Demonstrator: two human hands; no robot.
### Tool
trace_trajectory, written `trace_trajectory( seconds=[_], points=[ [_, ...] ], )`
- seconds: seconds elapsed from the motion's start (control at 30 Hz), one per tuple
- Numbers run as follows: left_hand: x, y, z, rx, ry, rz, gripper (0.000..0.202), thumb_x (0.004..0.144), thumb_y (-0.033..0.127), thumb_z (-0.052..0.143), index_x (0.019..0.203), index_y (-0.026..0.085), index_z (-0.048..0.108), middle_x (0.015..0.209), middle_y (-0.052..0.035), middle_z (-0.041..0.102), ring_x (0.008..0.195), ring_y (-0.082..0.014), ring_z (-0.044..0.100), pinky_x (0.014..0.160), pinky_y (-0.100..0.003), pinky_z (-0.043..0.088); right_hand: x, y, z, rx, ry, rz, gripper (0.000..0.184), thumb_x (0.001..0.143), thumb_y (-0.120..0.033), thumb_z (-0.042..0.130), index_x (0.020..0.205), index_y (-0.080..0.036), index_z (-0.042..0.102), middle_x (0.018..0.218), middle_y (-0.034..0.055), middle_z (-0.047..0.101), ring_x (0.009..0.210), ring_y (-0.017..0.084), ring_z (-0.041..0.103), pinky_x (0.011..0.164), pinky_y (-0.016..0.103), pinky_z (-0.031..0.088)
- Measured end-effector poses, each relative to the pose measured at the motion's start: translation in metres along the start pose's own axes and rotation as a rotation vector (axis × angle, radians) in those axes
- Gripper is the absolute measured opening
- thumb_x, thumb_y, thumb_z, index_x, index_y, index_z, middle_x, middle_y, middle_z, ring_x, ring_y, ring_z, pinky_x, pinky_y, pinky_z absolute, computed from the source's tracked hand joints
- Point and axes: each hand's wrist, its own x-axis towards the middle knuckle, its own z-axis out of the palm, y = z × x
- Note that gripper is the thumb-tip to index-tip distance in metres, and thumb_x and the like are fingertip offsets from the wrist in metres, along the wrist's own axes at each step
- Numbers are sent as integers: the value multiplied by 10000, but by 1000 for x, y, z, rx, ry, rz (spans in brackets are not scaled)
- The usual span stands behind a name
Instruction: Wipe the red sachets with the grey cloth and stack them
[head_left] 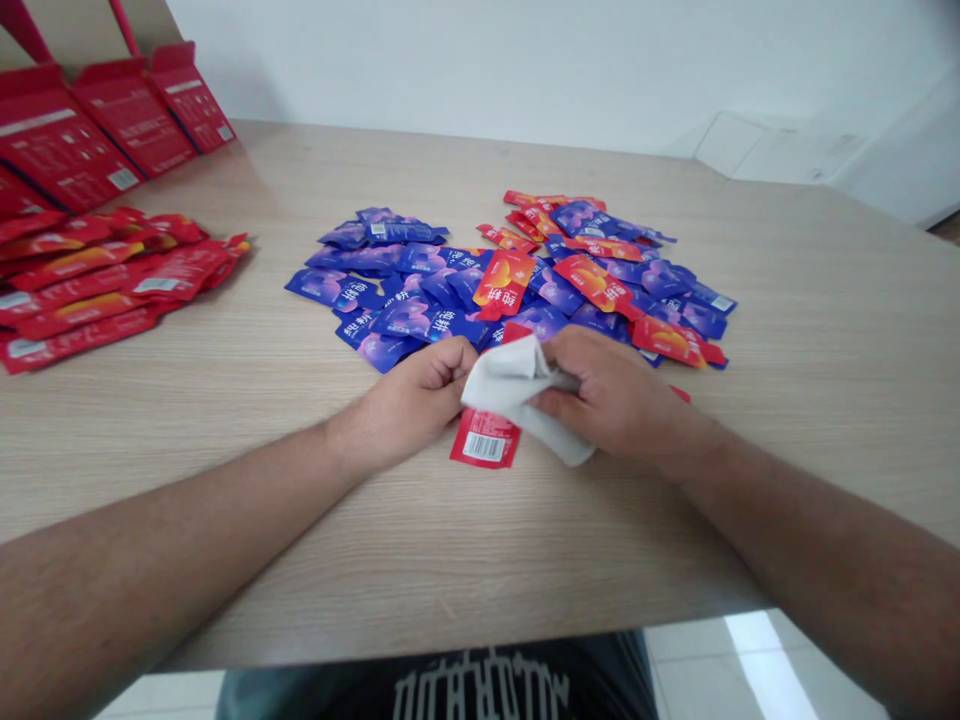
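Note:
My right hand (611, 390) grips a folded white cloth (502, 380), which lies over the middle of a red sachet (486, 440). The sachet's lower end shows a white barcode label, and a bit of its red top sticks out beyond the cloth. At its left edge, my left hand (416, 400) is closed in a pinch on the sachet; the fingertips are partly hidden by the cloth. Just beyond both hands spreads a loose pile of purple-blue sachets (405, 312) with several red-orange sachets (504, 284) mixed in on top.
At the left lies a stacked heap of red sachets (82, 285). Behind it stand open red cartons (135, 118) in a row. A white wall (480, 70) bounds the far side of the wooden table (375, 570), whose front edge runs close to my lap.

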Motion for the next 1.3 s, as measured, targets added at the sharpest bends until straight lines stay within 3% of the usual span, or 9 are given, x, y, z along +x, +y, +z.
trace_trajectory(
  seconds=[0.13,0.37,0.53,0.6,0.8,0.97,1.03,1.23,1.3],
  points=[
    [1,-1,-1,11,-22,16,247,960,392,668,874,198,545,739,23,573,632,-118,486,584,-241,401,3,8,5,-5,159,141,235,966,-431,670,1005,-201,642,930,57,680,832,238,611,729,345,449],
    [0,1,-1,46,31,5,238,974,380,642,855,203,537,692,40,537,589,-105,447,537,-217,346,-3,-11,-1,44,-280,-127,62,960,-268,677,977,-217,646,1019,51,677,908,220,626,797,331,469],
    [1,-1,-1,22,-4,10,233,957,378,670,877,199,544,734,26,572,626,-117,487,577,-235,390,2,7,-1,-26,100,96,219,962,-408,682,981,-194,639,932,60,666,833,237,602,745,347,446],
    [1,-1,-2,33,-10,4,230,949,366,685,872,196,552,751,19,584,650,-123,506,591,-239,406,2,7,2,-19,121,103,242,965,-431,677,983,-194,636,929,60,665,835,240,601,741,348,445],
    [-1,2,0,48,34,4,228,980,367,639,860,203,536,679,48,526,568,-99,426,522,-214,331,-3,-11,-1,32,-327,-152,105,982,-297,671,941,-208,633,1022,60,674,928,225,633,804,330,469],
    [0,2,1,31,7,13,233,963,362,660,861,199,529,710,37,545,600,-105,447,558,-223,367,2,7,0,-22,79,79,200,965,-385,678,1003,-193,641,964,63,679,874,244,615,767,344,450],
    [0,1,1,12,-4,15,230,968,374,646,875,196,535,737,27,562,631,-115,477,587,-233,396,3,10,4,-10,153,149,240,970,-427,669,980,-190,636,927,56,673,833,238,603,742,343,438],
    [-2,3,1,40,36,-14,237,956,367,664,854,199,532,708,42,533,609,-106,445,553,-217,348,-2,-10,3,36,-253,-110,148,973,-337,681,944,-202,629,985,55,663,898,225,616,793,331,449],
    [-2,2,1,44,44,-19,230,975,369,636,859,202,530,689,48,521,589,-103,428,548,-218,338,-3,-9,1,27,-308,-129,121,982,-311,667,942,-202,629,992,55,660,898,221,616,791,328,445]
  ],
)
